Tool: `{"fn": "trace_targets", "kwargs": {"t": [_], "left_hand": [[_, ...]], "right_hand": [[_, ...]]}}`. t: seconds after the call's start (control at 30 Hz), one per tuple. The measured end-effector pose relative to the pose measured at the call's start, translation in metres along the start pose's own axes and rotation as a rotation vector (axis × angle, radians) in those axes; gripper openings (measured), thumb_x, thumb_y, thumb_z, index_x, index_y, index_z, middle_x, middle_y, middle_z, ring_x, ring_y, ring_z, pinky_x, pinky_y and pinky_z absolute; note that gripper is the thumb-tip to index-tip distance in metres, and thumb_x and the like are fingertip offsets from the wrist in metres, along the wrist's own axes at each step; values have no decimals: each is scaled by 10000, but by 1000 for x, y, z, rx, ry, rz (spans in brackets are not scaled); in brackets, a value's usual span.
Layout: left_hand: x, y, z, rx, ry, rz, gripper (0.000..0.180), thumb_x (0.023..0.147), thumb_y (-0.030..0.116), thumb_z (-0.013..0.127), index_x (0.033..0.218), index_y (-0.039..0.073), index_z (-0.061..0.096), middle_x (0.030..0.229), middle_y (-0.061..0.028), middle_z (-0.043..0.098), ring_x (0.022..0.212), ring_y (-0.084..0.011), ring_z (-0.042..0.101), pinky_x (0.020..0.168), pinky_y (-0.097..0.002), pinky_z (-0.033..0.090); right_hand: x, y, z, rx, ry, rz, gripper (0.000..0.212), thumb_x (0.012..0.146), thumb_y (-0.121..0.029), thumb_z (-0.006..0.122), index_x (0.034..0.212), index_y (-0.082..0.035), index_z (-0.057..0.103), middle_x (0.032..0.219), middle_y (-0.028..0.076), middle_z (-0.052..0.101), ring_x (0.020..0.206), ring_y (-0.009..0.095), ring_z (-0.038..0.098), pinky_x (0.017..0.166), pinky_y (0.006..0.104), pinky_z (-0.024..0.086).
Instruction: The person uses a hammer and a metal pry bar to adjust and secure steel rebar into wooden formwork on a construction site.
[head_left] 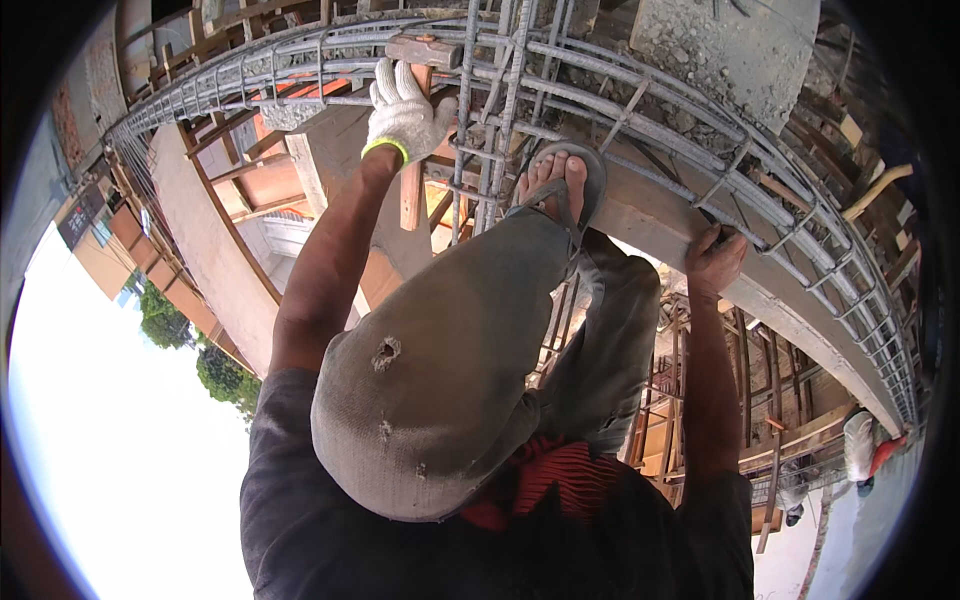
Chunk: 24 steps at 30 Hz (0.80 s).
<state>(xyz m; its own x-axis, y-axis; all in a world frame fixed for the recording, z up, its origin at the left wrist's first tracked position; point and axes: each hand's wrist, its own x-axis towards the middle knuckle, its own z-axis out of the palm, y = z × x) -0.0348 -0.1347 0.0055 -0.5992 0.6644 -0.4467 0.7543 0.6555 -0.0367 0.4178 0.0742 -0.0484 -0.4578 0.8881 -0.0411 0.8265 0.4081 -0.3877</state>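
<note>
My left hand (pixel 405 118), in a white knit glove with a yellow-green cuff, is closed around the handle of a hammer (pixel 424 51). The hammer's blocky head rests against or just over the upper bars of a long steel rebar cage (pixel 650 92); its wooden handle hangs down past my palm. Bare and ungloved, my right hand (pixel 716 262) grips the edge of a long grey formwork board (pixel 648 203) that runs beneath the cage. Its fingertips curl over the top edge, beside the bars.
My sandaled foot (pixel 562 180) stands on the board beside upright rebars (pixel 503 110). Below are timber props (pixel 775 385) and a deep drop. Rough concrete (pixel 725 55) lies beyond the cage. Another person (pixel 860 445) is at the lower right; open sky fills the left.
</note>
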Motion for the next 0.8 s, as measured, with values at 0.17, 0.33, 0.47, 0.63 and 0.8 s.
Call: {"fn": "trace_targets", "kwargs": {"t": [0.17,0.33,0.47,0.63,0.8], "left_hand": [[10,17,-13,35,-135,-83,1056,837,605,557,1502,-93,127,1566,-325,115,1476,-465,59,1195,-526,91],[3,14,-21,114,-177,-31,1047,847,606,545,1504,-92,123,1568,-321,120,1476,-468,51,1190,-529,114],[4,25,-25,71,31,-22,854,827,468,654,1388,-106,363,1398,-368,378,1318,-482,372,1089,-490,336],[5,14,-27,-20,-104,-17,1012,804,521,643,1440,-125,192,1469,-425,161,1385,-573,168,1150,-545,222],[7,3,-8,31,-141,-8,1111,866,642,565,1478,-133,57,1525,-374,83,1436,-530,65,1187,-518,166]], "right_hand": [[-4,6,-2,-33,22,9,220,886,-241,586,896,-27,537,862,151,588,824,396,585,736,506,472],[-2,7,0,-17,-2,-20,211,871,-235,582,907,-29,555,864,158,602,856,391,594,760,506,479],[-3,13,2,-52,14,-12,223,876,-243,584,909,-23,563,871,165,608,866,393,593,779,511,471],[-6,9,-2,-25,-13,46,227,885,-234,582,917,-9,565,865,184,611,853,405,594,756,511,469],[-7,9,-4,5,17,3,192,887,-190,585,913,-1,568,865,190,612,837,407,598,746,499,471]]}}
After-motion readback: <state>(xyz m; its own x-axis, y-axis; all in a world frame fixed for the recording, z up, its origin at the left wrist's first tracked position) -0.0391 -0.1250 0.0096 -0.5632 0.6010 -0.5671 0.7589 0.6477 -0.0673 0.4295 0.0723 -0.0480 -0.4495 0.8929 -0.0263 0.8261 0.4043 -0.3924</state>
